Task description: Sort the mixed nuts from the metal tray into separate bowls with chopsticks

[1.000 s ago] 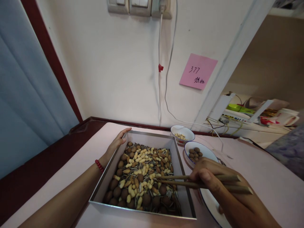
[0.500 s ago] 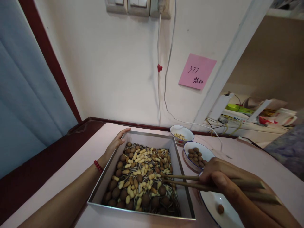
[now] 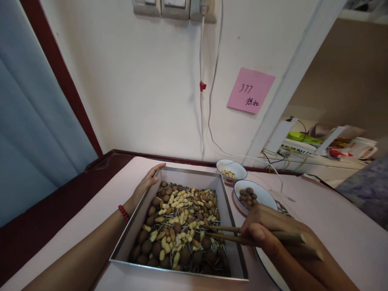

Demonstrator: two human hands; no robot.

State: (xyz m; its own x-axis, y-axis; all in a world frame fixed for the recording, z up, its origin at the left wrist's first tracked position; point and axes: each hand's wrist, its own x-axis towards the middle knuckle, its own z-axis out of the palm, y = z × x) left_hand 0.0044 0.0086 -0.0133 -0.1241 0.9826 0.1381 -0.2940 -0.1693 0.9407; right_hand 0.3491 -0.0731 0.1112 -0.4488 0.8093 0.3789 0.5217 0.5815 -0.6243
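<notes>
A grey-rimmed box (image 3: 194,274) holds a mix of peanuts (image 3: 178,198), round brown nuts (image 3: 157,248), almond-shaped nuts (image 3: 206,198) and striped sunflower seeds. My left hand (image 3: 147,182) lies against the box's far left corner from outside, fingers stretched along it and thumb at the rim. In my right hand (image 3: 263,230) is a pair of wooden chopsticks (image 3: 226,233), reaching over the right wall. Their tips are slightly apart among the nuts on the right side; I cannot make out anything between them.
Right of the box stand a small bowl (image 3: 239,169) with pale peanuts, a blue-rimmed dish (image 3: 265,197) with round brown nuts, and a nearer dish (image 3: 268,264) mostly behind my right hand. A white cable (image 3: 242,156) runs down the wall onto the table.
My right hand has moved left, nearer the box, and now hides more of the near dish. The chopstick tips are almost where they were. My left hand stays at the corner.
</notes>
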